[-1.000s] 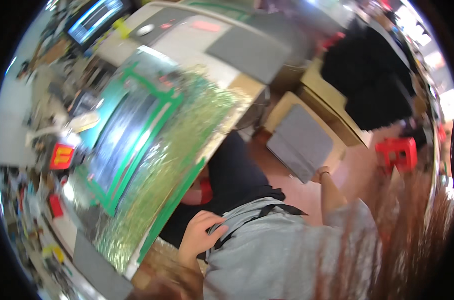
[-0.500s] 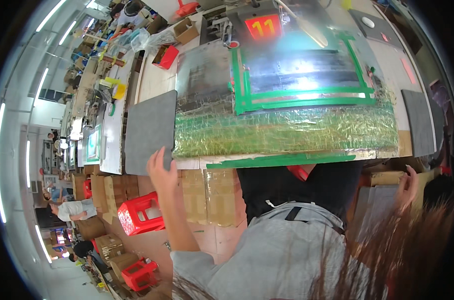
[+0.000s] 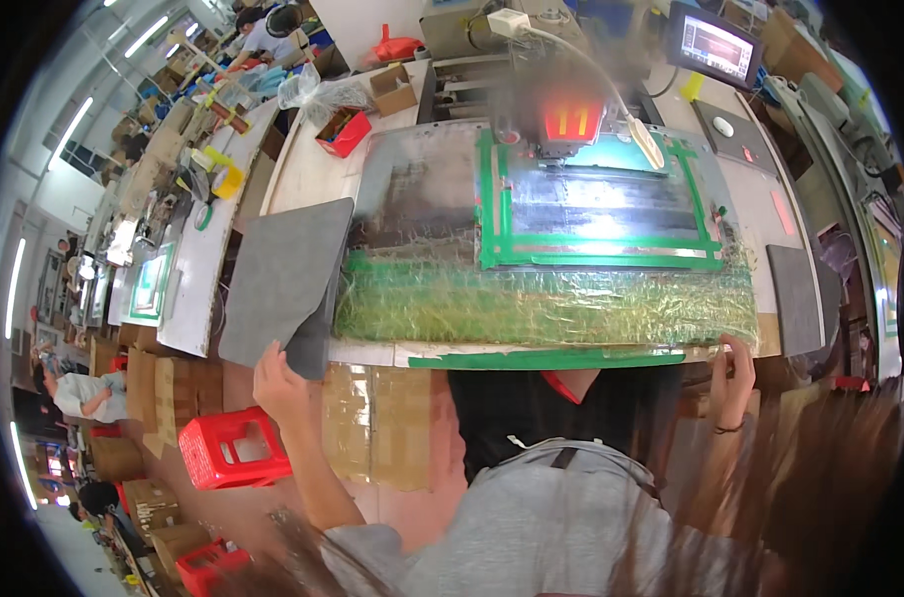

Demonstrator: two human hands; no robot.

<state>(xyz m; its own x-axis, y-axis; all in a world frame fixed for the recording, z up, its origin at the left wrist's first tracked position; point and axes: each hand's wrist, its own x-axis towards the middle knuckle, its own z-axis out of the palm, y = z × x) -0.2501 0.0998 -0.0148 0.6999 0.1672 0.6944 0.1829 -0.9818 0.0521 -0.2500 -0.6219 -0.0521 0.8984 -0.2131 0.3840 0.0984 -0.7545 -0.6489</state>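
Observation:
My left hand [image 3: 281, 383] pinches the front corner of a grey sheet [image 3: 270, 279] at the table's left, which is bent up at that corner. My right hand [image 3: 732, 373] is at the front edge near the right end, fingers loosely bent and apart, holding nothing visible. Between them lies a crinkled green-yellow film [image 3: 542, 308] over the work board. A green-taped rectangular panel [image 3: 601, 219] sits on it, beneath a machine head with a red plate [image 3: 571, 119]. A beige cable-like fitting [image 3: 646, 141] hangs beside the head.
Red stools [image 3: 228, 448] and cardboard boxes [image 3: 174, 398] stand low at left. Co-workers [image 3: 89, 393] work along benches [image 3: 183, 259] beyond. A red box [image 3: 341, 134] is at back left. A monitor [image 3: 716, 50], mouse [image 3: 723, 127] and dark grey pad [image 3: 795, 298] are at right.
The view has swung from the lower right to face the table. My right hand has come from a low grey board up to the table edge; my left hand has taken the grey sheet's corner, bending it.

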